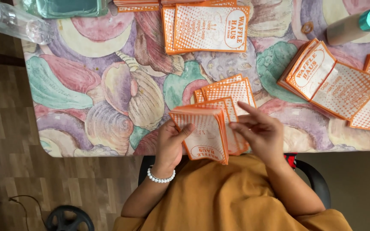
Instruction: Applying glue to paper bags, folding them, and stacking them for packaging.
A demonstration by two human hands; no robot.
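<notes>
Bench [108, 98], shell-pattern cloth. On it: orange-white paper bag stacks at top centre [210, 28], centre [232, 90], right [330, 81]; clear bottle [16, 21] top left; teal-capped bottle [358, 23] top right.

A home-like room: shell-patterned tablecloth [108, 85], wood-look floor [5, 141], stacks of orange-white paper bags [210, 28].

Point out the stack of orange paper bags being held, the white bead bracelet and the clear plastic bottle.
stack of orange paper bags [203, 134], head view, front bag's face
white bead bracelet [160, 177], head view, beads on wrist
clear plastic bottle [16, 21], head view, body
</notes>
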